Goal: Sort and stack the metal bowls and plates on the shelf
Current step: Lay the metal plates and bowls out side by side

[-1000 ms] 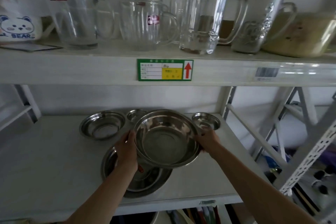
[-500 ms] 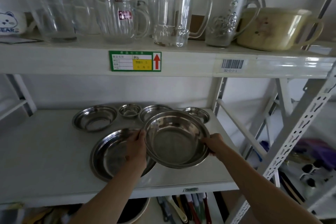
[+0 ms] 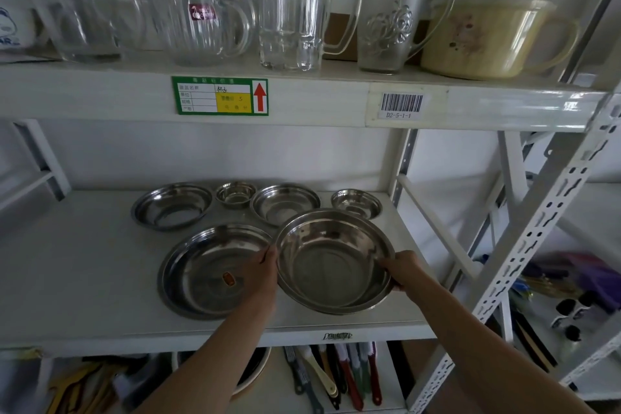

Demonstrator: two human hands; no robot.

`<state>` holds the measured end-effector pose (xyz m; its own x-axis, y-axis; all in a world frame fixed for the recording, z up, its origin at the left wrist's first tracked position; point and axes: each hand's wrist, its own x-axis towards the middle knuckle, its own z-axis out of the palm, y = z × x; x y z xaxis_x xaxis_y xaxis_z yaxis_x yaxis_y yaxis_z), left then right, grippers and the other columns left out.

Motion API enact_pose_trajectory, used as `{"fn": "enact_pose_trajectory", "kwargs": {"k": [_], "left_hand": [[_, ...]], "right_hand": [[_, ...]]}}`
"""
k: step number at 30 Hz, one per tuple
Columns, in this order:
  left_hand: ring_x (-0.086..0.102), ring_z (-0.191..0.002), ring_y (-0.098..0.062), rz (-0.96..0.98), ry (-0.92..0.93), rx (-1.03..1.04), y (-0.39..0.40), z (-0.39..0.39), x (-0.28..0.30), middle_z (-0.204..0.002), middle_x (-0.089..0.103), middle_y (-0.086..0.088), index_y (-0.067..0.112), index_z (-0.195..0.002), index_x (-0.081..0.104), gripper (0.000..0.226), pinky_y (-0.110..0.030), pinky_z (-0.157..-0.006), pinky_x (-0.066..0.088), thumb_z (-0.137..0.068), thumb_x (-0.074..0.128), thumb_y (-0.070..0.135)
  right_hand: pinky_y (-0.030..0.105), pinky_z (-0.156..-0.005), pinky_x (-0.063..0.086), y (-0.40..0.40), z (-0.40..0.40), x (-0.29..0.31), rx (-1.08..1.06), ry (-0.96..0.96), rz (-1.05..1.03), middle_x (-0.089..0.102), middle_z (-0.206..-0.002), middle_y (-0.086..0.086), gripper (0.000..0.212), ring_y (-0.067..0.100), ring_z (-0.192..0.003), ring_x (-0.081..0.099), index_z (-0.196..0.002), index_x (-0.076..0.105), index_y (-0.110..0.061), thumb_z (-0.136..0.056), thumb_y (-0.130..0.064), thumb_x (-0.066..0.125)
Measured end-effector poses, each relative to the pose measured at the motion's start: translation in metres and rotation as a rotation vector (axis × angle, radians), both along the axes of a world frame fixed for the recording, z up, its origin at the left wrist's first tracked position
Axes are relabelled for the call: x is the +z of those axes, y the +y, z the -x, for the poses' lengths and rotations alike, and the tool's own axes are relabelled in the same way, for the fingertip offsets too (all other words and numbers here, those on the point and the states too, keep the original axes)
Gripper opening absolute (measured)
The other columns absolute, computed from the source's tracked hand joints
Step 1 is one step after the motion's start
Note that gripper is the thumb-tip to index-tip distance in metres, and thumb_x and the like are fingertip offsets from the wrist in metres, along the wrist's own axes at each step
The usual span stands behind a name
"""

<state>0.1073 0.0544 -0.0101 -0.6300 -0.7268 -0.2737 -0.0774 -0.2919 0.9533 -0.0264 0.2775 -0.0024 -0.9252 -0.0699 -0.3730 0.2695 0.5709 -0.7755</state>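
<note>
Large bowl (image 3: 334, 262) at frame centre-right, left hand (image 3: 260, 274) gripping its left rim, right hand (image 3: 401, 270) gripping right rim; wide plate (image 3: 205, 274) just left; shelf (image 3: 84, 279) beneath

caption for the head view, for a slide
Both hands, left and right, hold a large metal bowl by its rim beside a wide plate on the shelf.

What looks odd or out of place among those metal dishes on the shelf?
Only a small orange sticker left inside the large plate at front left. The bowl beside it is held by both hands, the left hand and the right hand.
</note>
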Motion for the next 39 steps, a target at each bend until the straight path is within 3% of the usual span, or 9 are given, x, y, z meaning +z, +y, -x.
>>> {"fn": "enact_pose_trajectory", "kwargs": {"k": [4,12,18,20,25,28,32,35,39], "left_hand": [[0.054,-0.063,-0.018,-0.003,-0.007,-0.026,0.011,-0.003,-0.008,-0.064,0.058,-0.004,0.014,-0.065,0.059,0.031,-0.028,-0.061,0.043,-0.093,0.054,0.025],[0.040,-0.063,-0.020,-0.055,-0.012,-0.034,0.030,-0.013,-0.021,-0.060,0.046,-0.007,0.010,-0.065,0.051,0.027,-0.027,-0.058,0.035,-0.092,0.053,0.016],[0.064,-0.087,-0.026,-0.322,0.051,0.043,0.039,-0.017,-0.030,-0.092,0.065,-0.013,0.008,-0.093,0.061,0.005,-0.037,-0.077,0.056,-0.092,0.058,0.012],[0.065,-0.087,-0.029,-0.426,0.044,0.067,0.036,-0.019,-0.036,-0.094,0.064,-0.016,0.006,-0.100,0.058,0.011,-0.043,-0.084,0.056,-0.091,0.060,0.012],[0.065,-0.074,-0.027,-0.668,-0.032,0.142,0.027,-0.027,-0.051,-0.094,0.061,-0.022,0.004,-0.106,0.053,0.034,-0.036,-0.063,0.060,-0.090,0.064,0.031],[0.063,-0.070,-0.023,-0.635,-0.022,0.226,0.025,-0.030,-0.056,-0.084,0.060,-0.019,0.005,-0.095,0.053,0.030,-0.030,-0.067,0.057,-0.091,0.060,0.033],[0.065,-0.078,-0.023,-0.637,0.069,0.334,0.019,-0.032,-0.057,-0.093,0.062,-0.017,0.007,-0.085,0.051,0.025,-0.030,-0.063,0.058,-0.091,0.060,0.029],[0.067,-0.094,-0.027,-0.663,0.105,0.373,0.014,-0.031,-0.057,-0.108,0.061,-0.018,0.001,-0.103,0.056,0.027,-0.032,-0.073,0.060,-0.094,0.057,0.027],[0.064,-0.111,-0.031,-0.748,0.186,0.459,0.011,-0.032,-0.050,-0.121,0.052,-0.014,0.014,-0.131,0.046,0.039,-0.036,-0.095,0.054,-0.094,0.055,0.024]], "right_hand": [[0.022,-0.042,0.048,0.009,0.000,-0.004,0.000,-0.011,-0.012,0.057,-0.067,0.011,0.019,0.017,-0.054,0.056,-0.097,0.064,0.004,-0.092,-0.014,0.061],[0.023,-0.040,0.047,0.024,0.009,-0.024,-0.006,-0.003,-0.032,0.060,-0.073,0.015,0.020,0.021,-0.057,0.059,-0.097,0.064,0.006,-0.091,-0.013,0.062],[0.026,-0.045,0.048,0.032,0.014,-0.034,-0.007,-0.020,-0.042,0.061,-0.075,0.015,0.018,0.022,-0.060,0.060,-0.093,0.064,0.003,-0.092,-0.015,0.062],[0.026,-0.047,0.049,0.035,0.015,-0.037,-0.007,-0.011,-0.042,0.062,-0.076,0.015,0.018,0.022,-0.061,0.061,-0.092,0.064,0.002,-0.092,-0.015,0.061],[0.032,-0.056,0.052,0.038,0.016,-0.040,-0.001,0.008,-0.045,0.061,-0.072,0.016,0.017,0.024,-0.062,0.060,-0.089,0.065,0.005,-0.090,-0.011,0.060],[0.032,-0.057,0.050,0.038,0.016,-0.041,0.006,0.001,-0.057,0.059,-0.072,0.015,0.018,0.023,-0.062,0.058,-0.091,0.066,0.006,-0.090,-0.011,0.060],[0.033,-0.058,0.053,0.035,0.020,-0.044,0.009,-0.001,-0.063,0.063,-0.074,0.016,0.019,0.024,-0.063,0.061,-0.091,0.067,0.005,-0.089,-0.013,0.061],[0.032,-0.057,0.053,0.032,0.022,-0.046,0.009,-0.002,-0.075,0.067,-0.080,0.020,0.019,0.026,-0.065,0.063,-0.090,0.067,0.003,-0.088,-0.015,0.062],[0.031,-0.057,0.052,0.027,0.023,-0.049,0.016,0.009,-0.084,0.065,-0.078,0.016,0.019,0.024,-0.066,0.062,-0.090,0.067,0.001,-0.090,-0.017,0.063]]}}
